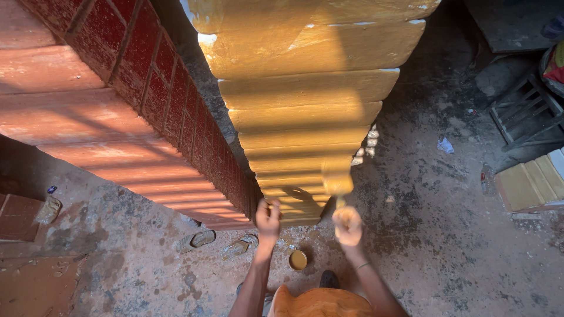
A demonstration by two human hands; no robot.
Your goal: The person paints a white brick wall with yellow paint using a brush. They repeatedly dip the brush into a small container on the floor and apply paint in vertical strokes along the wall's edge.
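Right hand [348, 226]: closed around a paintbrush [339, 186] — the brush head touches the yellow panel.
Left hand [268, 218]: fingers curled, pressed on the panel's low edge — I cannot tell if it grips it.
Yellow panel [305, 100]: tall, with ridges, standing up in front of the person, wet gold paint on it.
Paint tin [298, 259]: on the ground between the arms.
Red brick wall [147, 76]: just beside the panel, on the left.
Sandals [202, 239]: on the dirt near the wall.

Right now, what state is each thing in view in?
Ridged panel: upright, coated in yellow paint, white patches at its edges.
Paintbrush: bristles against the panel, blurred.
Right hand: grip closed on the paintbrush.
Left hand: holding the panel's lower edge.
Paint tin: open, on the ground.
Sandals: lying on the ground, unworn.
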